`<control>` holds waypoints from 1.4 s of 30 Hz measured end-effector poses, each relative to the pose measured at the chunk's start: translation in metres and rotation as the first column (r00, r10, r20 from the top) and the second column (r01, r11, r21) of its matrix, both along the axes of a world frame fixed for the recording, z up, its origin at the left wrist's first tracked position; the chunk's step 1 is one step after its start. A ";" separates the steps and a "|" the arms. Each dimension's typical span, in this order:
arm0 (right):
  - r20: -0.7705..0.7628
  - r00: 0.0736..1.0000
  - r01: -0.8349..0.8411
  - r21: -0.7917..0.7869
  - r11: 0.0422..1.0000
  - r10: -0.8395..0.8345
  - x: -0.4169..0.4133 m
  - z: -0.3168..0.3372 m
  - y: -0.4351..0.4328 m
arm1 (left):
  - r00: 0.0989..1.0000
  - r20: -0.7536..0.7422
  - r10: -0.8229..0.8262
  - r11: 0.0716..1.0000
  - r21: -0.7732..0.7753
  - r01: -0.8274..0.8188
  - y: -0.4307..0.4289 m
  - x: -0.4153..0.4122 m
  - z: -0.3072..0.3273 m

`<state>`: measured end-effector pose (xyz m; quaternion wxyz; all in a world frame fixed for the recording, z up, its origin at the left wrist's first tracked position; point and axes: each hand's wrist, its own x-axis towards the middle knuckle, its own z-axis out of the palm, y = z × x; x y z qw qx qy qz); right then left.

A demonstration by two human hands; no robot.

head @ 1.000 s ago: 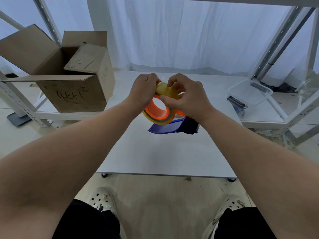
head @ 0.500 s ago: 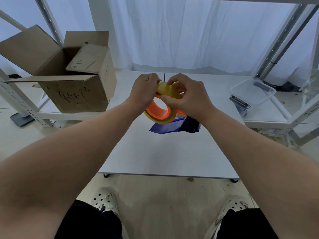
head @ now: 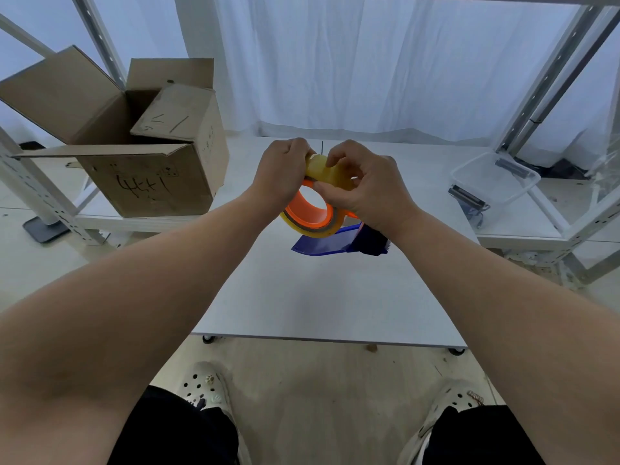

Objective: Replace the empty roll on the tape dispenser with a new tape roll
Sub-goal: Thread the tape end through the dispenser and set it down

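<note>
Both hands [head: 335,182] around a yellowish tape roll [head: 317,199] above the white table [head: 322,297].

The right hand [head: 365,193] hides part of the tape roll [head: 323,169] and tape dispenser [head: 322,245].

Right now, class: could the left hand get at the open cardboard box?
Probably, once freed: the left hand grips the tape roll with the right hand, but nothing stands between it and the cardboard box.

Tabletop [head: 318,297] room lies between cardboard box [head: 151,182] at left and plastic tub [head: 496,187] at right.
</note>
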<state>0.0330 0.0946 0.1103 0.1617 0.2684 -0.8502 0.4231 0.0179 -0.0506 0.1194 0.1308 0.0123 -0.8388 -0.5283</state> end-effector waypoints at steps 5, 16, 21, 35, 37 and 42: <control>0.003 1.000 -0.015 -0.007 1.000 0.015 0.000 0.002 -0.002 | 1.000 -0.004 -0.001 1.000 -0.010 0.001 -0.002 0.000 0.001; 0.033 0.999 -0.001 -0.020 1.000 0.002 -0.003 0.001 -0.001 | 1.000 -0.004 0.004 1.000 0.005 -0.004 -0.001 0.000 0.001; 0.013 1.000 0.004 -0.015 1.000 -0.004 -0.004 0.002 0.000 | 1.000 -0.004 0.003 1.000 -0.017 -0.003 0.000 -0.001 0.000; 0.029 0.999 -0.040 -0.009 0.999 0.040 -0.003 0.003 -0.002 | 1.000 0.008 0.008 1.000 0.005 -0.008 0.000 0.001 0.002; 0.026 0.999 -0.031 -0.014 0.999 0.031 -0.003 0.002 -0.002 | 1.000 0.012 0.005 0.999 0.032 -0.006 0.000 0.000 0.002; -0.026 1.000 -0.004 -0.021 1.000 0.004 -0.003 0.000 -0.002 | 1.000 -0.001 -0.002 0.998 0.069 0.002 -0.001 0.000 0.005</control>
